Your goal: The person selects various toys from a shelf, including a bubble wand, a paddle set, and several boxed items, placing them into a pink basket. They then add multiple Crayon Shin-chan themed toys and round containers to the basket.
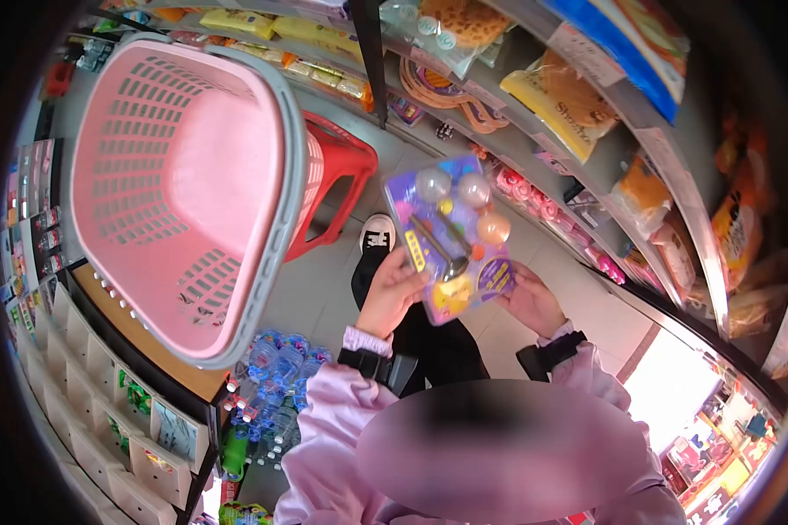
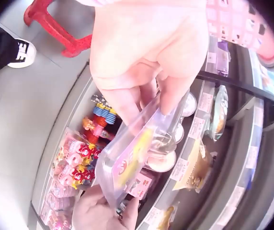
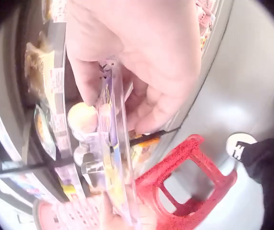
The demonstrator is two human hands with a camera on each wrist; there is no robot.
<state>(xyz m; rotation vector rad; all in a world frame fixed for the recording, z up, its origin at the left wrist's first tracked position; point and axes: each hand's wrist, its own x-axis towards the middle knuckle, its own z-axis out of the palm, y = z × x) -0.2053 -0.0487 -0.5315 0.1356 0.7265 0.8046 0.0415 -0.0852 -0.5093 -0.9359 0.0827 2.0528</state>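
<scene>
A purple blister pack [image 1: 451, 241] with round balls and a dark-handled piece under clear plastic is held up in front of the body in the head view. The left hand [image 1: 392, 293] pinches its near left edge, thumb on the front. At its lower right edge the right hand [image 1: 532, 300] grips the pack between thumb and fingers. In the left wrist view the pack [image 2: 132, 160] is seen nearly edge-on between the left hand [image 2: 149, 52] and the right hand [image 2: 101, 211]. The right wrist view shows the right hand [image 3: 137, 57] around one end of the pack [image 3: 113, 143].
A pink basket [image 1: 228, 149] with a grey rim stands on a red stool [image 1: 346, 188] at the left. Shelves of packaged bread [image 1: 565, 101] curve along the right. Bottles [image 1: 280, 372] stand by a wooden-topped counter [image 1: 140, 337] at lower left. One shoe [image 1: 377, 234] shows on the tiled floor.
</scene>
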